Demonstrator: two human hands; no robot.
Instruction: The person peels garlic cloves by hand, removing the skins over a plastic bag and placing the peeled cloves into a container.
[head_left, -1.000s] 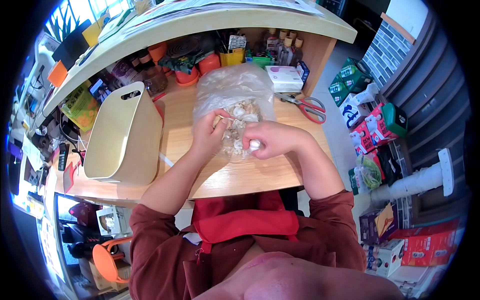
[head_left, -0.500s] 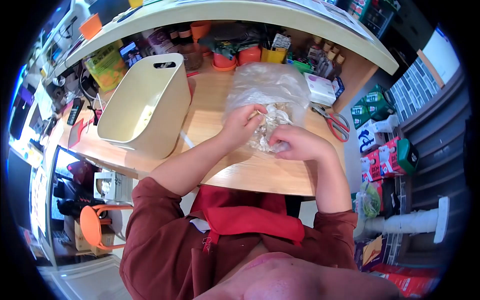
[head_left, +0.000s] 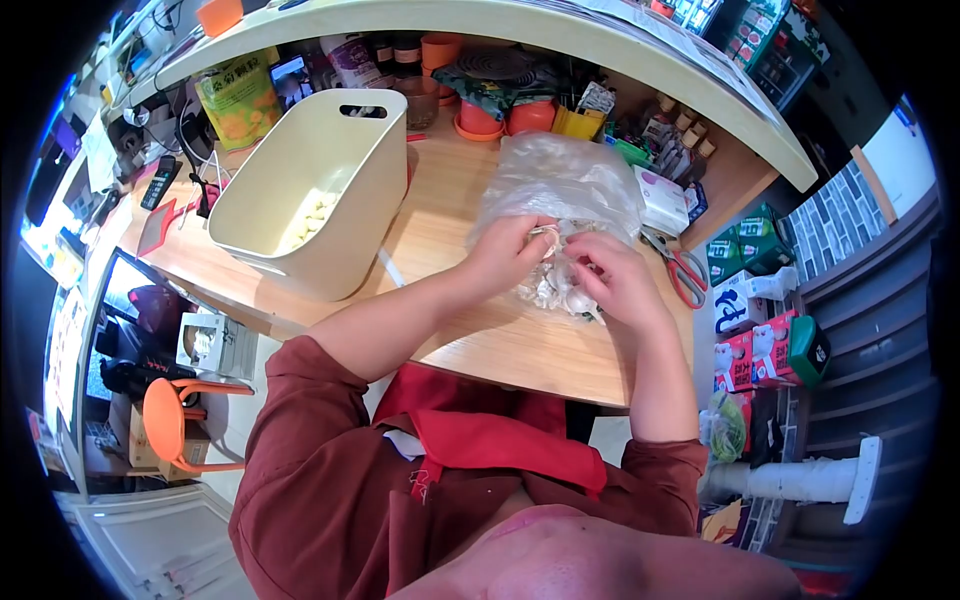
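My left hand [head_left: 508,252] is closed, with a pale garlic clove [head_left: 548,236] pinched at its fingertips. Beside it, my right hand [head_left: 615,278] has its fingers curled in close to the clove; what they pinch, if anything, is too small to make out. Below both hands lies a heap of garlic and papery skins [head_left: 552,288] at the mouth of a clear plastic bag [head_left: 565,180]. To the left stands a cream bin [head_left: 375,215] with peeled garlic cloves [head_left: 312,218] on its bottom.
Red-handled scissors [head_left: 686,278] lie right of the bag, near a white-and-purple packet [head_left: 660,200]. Behind, under a raised shelf [head_left: 480,25], stand orange pots [head_left: 530,117] and small corked bottles [head_left: 690,135]. A red-framed item [head_left: 157,228] and a black remote [head_left: 161,182] are left of the bin.
My right hand has moved up from the lower edge of the heap to beside my left fingertips. My left hand stays above the heap. The whole view has shifted slightly.
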